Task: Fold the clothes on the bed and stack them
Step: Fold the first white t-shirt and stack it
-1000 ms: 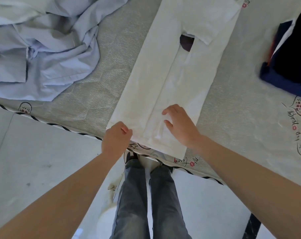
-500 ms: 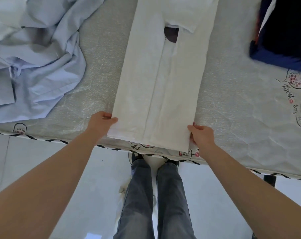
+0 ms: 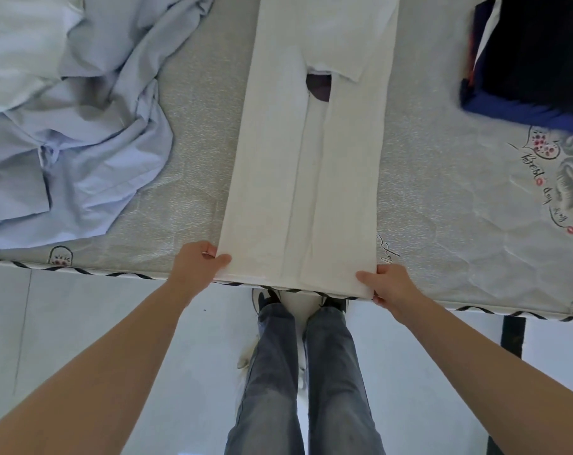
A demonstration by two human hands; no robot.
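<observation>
A white shirt (image 3: 311, 178) lies on the bed as a long narrow strip, both sides folded in toward the middle. Its bottom hem reaches the mattress's near edge. My left hand (image 3: 196, 267) pinches the hem's left corner, thumb on top. My right hand (image 3: 385, 285) pinches the hem's right corner, also with the thumb on top. A folded dark navy and black pile (image 3: 534, 57) sits at the far right. A crumpled pale blue shirt (image 3: 78, 126) lies at the left.
The grey quilted mattress (image 3: 442, 178) has a striped piping edge along the front and a printed drawing at the right. My jeans-clad legs (image 3: 298, 382) stand on the white floor tiles (image 3: 65, 323) below the edge. A dark bed leg (image 3: 513, 336) shows at the right.
My right hand left the middle of the shirt and went to the hem's right corner. My left hand took the left corner. Both now pinch the hem at the mattress edge.
</observation>
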